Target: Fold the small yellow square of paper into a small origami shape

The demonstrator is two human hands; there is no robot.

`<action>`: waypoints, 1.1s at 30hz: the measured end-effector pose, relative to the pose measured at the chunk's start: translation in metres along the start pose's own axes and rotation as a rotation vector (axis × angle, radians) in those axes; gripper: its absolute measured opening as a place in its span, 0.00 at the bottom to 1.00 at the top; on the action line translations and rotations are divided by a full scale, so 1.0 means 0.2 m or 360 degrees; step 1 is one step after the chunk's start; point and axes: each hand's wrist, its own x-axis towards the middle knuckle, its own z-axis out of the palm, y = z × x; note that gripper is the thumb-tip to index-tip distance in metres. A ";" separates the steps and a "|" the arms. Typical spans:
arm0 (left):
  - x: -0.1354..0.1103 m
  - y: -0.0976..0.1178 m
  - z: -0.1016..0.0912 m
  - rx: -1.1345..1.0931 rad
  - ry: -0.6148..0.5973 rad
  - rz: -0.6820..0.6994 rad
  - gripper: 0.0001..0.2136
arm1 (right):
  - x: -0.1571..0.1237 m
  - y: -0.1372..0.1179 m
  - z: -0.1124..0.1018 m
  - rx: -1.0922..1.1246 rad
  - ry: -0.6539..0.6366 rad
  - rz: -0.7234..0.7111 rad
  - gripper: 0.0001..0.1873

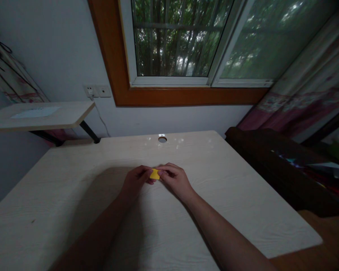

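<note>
A small yellow piece, flat and looking like folded paper (154,174), is pinched between my two hands over the middle of the table. My left hand (135,180) grips its left side, with the thumb on the near face. On the other side, my right hand (176,178) holds the right edge between thumb and fingers. Fingers partly cover the piece, so its full shape is hidden. Both hands are close together, just above or resting on the pale wooden tabletop (243,210); I cannot tell which.
A round cable hole (162,139) lies near the table's back edge. At the back left stands a raised shelf (70,116) on black legs. Wall sockets (97,91) hold a plugged white cable. Beyond the right edge is a dark wooden piece of furniture (260,158).
</note>
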 end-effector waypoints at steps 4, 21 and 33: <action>0.01 -0.01 0.00 -0.0020 0.0020 -0.0020 0.14 | 0.00 0.00 0.00 -0.0006 0.0004 0.0016 0.11; 0.01 -0.02 0.00 -0.0043 0.0125 0.0069 0.15 | -0.01 0.00 0.03 0.0489 0.0118 0.0318 0.11; 0.01 -0.01 0.01 -0.0080 0.0164 0.0113 0.15 | -0.01 0.02 0.04 0.0354 0.0077 0.0304 0.12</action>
